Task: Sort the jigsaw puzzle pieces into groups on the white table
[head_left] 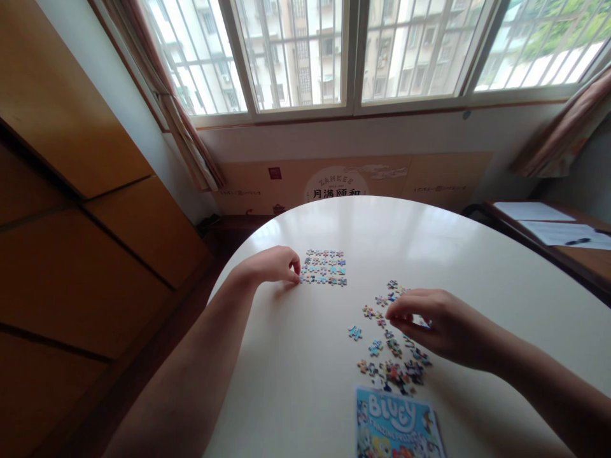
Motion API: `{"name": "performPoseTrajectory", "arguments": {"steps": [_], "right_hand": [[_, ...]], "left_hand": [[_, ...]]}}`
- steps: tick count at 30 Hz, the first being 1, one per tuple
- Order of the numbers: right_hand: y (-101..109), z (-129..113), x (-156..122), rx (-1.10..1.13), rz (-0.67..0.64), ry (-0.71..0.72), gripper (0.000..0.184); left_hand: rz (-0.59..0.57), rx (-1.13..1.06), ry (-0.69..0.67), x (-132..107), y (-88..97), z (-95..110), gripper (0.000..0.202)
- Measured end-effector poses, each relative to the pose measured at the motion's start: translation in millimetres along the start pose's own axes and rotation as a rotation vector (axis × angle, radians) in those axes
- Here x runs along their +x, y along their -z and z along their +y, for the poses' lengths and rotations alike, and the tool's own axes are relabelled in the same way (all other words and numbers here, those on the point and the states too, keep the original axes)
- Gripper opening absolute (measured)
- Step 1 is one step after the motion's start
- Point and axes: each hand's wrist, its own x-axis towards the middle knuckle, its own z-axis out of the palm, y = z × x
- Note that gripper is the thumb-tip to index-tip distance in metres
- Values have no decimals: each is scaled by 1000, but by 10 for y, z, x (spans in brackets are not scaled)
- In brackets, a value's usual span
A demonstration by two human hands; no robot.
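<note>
Small jigsaw puzzle pieces (327, 261) lie in several short rows on the white round table. At the left end of these rows is my left hand (277, 264), thumb and forefinger closed at a puzzle piece (301, 280) of the nearest row. My right hand (429, 321) hovers over the right side of a loose heap of puzzle pieces (394, 372), covering part of it. Its thumb and fingertips come together in a pinch; whatever is between them, if anything, is hidden. One blue piece (354, 333) lies apart, left of the heap.
A blue puzzle box or booklet marked "Bluey" (398, 423) lies at the near edge, touching the heap. The white table (286, 381) has a curved far edge. Beyond it are a barred window (296, 57) and a printed panel; a side desk with papers (563, 232) stands right.
</note>
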Motion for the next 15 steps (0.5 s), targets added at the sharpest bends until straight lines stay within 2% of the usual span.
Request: {"name": "performPoseTrajectory", "arguments": {"steps": [12,15], "right_hand": [[45,19,-8,2,17,23,15],[89,28,-3,2,29,2,14]], "left_hand": [[14,-10,-3,-4,-3,-20,25],[50,-12,12,-1,10,-18,24]]}}
